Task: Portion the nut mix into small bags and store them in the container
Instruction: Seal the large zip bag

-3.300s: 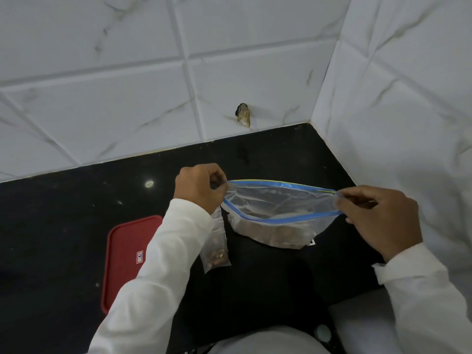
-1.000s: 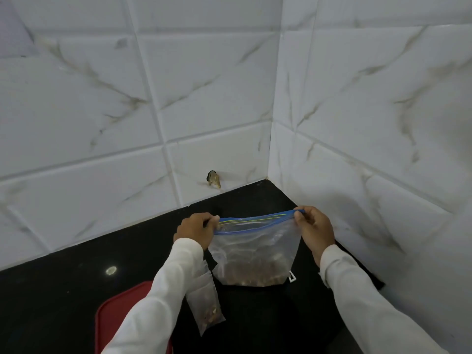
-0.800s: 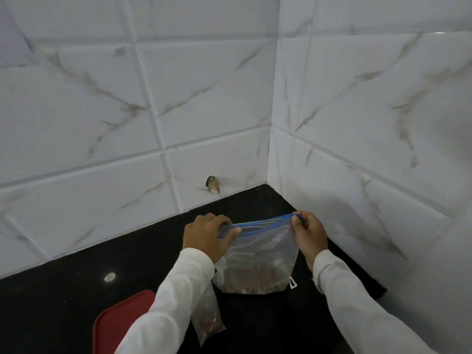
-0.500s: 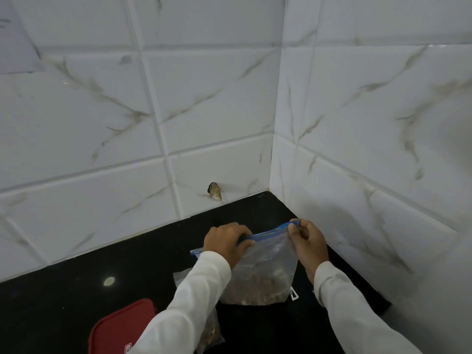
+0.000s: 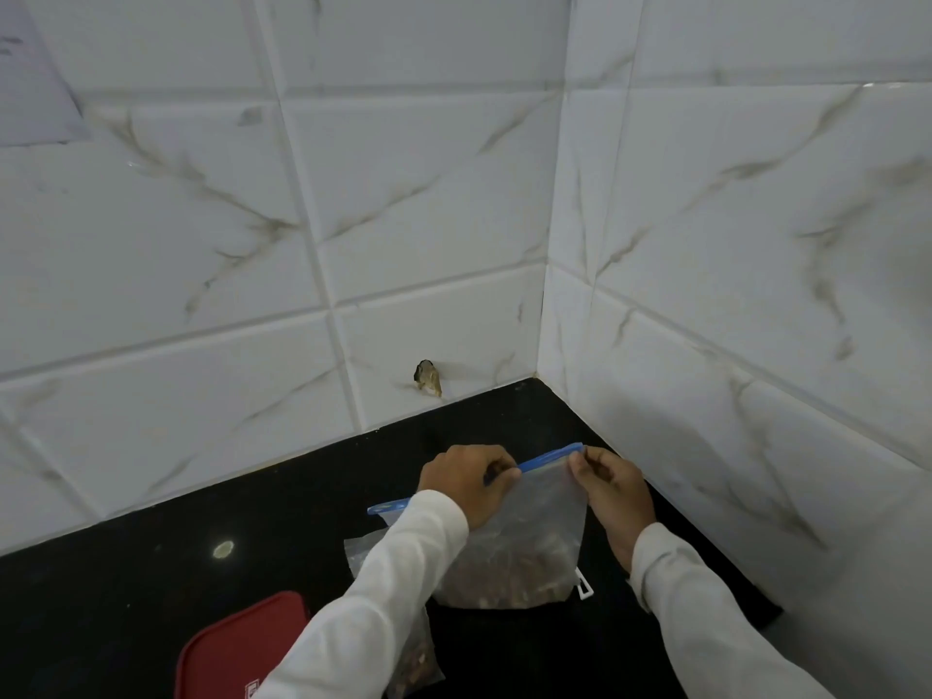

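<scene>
On the black surface (image 5: pixel 151 587), the big nut bag (image 5: pixel 524 547) stands at five o'clock, both hands pinching its blue zip: left hand (image 5: pixel 466 481), right hand (image 5: pixel 613 489). One small filled bag (image 5: pixel 411 663) lies beside the red lid (image 5: pixel 237 648); storing apparently remains.

Clear zip bag (image 5: pixel 534 527) with blue seal, nut mix (image 5: pixel 509 577) at bottom, upright; small filled bag (image 5: pixel 411 663) beside red-lidded container (image 5: pixel 237 648).

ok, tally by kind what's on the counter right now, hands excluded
Large zip bag with nut mix, blue seal: 1
Small bag with nuts: 1
Red container lid: 1
Small white clip-like piece: 1
Total: 4
</scene>
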{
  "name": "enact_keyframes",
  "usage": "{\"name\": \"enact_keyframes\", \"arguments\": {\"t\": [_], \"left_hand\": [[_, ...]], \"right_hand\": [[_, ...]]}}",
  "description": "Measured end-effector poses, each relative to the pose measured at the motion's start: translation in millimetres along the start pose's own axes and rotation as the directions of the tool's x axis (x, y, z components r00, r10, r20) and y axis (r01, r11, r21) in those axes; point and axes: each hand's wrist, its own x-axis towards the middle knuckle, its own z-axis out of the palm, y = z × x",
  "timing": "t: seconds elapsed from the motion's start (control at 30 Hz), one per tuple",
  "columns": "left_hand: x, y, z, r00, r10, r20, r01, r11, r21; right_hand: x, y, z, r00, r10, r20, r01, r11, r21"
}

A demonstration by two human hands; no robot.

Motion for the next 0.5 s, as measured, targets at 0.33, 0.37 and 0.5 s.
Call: {"name": "enact_keyframes", "arguments": {"t": [0.33, 0.37, 0.5], "left_hand": [[24.9, 21.1, 11.2, 0.995, -0.100, -0.016, 0.093, 0.970, -0.225], [26.1, 20.2, 11.1, 0.995, -0.103, -0.005, 0.098, 0.962, -0.256], [30.3, 22.2, 9.6, 0.994, -0.107, 0.013, 0.105, 0.940, -0.324]], "right_hand": [[3.3, -4.4, 5.4, 1.000, -0.006, 0.007, 0.005, 0.994, 0.109], [4.9, -4.9, 6.8, 1.000, -0.010, 0.002, 0.009, 0.994, 0.105], [10.7, -7.4, 13.2, 1.000, 0.013, -0.013, -0.012, 0.998, 0.065]]}}
